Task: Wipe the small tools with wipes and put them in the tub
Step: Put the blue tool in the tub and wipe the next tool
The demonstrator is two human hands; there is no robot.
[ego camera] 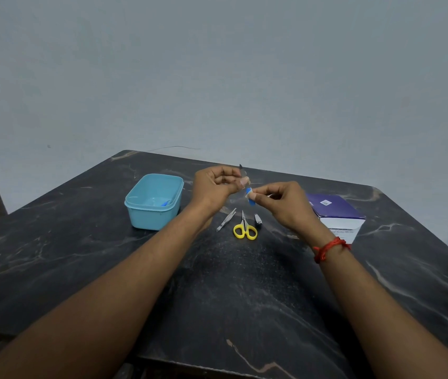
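My left hand (217, 184) and my right hand (280, 203) meet above the table, holding one small tool (249, 197) between them. The tool has a blue end, pinched by my right thumb and fingers. Its dark pointed tip sticks up past my left thumb, which pinches the upper part. I cannot tell whether a wipe lies between my left fingers. Below the hands lie metal tweezers (226, 219), yellow-handled scissors (245, 227) and a small nail clipper (257, 218). The light blue tub (146, 214) stands to the left with a small blue item (165, 203) inside.
A purple and white box (336, 214) sits at the right, just behind my right wrist. The dark marble table (217, 283) has its far edge against a grey wall. A red thread band circles my right wrist.
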